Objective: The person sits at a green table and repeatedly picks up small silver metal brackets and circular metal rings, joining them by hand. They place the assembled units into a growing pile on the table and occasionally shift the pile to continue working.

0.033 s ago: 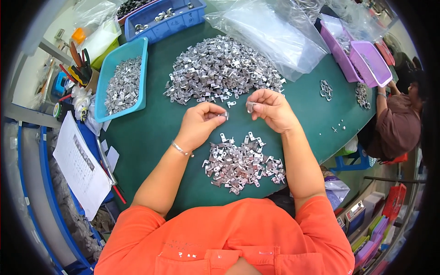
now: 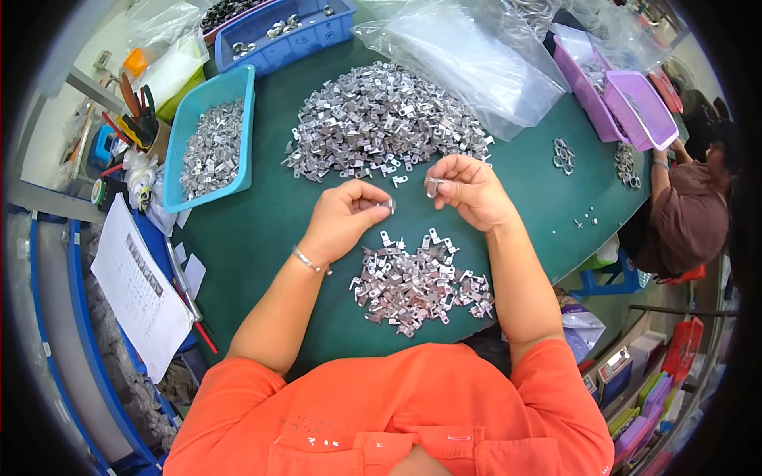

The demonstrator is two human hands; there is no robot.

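Over the green table, my left hand (image 2: 343, 220) pinches a small silver metal bracket (image 2: 391, 205) between thumb and fingertips. To its right, my right hand (image 2: 474, 194) holds another small metal bracket (image 2: 433, 186) the same way. The two hands are a short gap apart and do not touch. Behind them rises a large heap of small bent metal brackets (image 2: 381, 119), each with a hole. A single loose bracket (image 2: 399, 181) lies in front of that heap. Closer to me, below my hands, spreads a smaller pile of similar brackets (image 2: 421, 282).
A turquoise tray (image 2: 248, 135) of metal parts stands left, with a blue bin (image 2: 309, 36) behind it. Clear plastic bags (image 2: 492, 75) lie at the back. Purple baskets (image 2: 663, 131) and metal rings (image 2: 564, 156) are at right, near a seated person (image 2: 690, 210). A paper sheet (image 2: 143, 289) lies left.
My left hand has shifted very slightly toward me, its bracket along with it. My right hand and the piles look the same.
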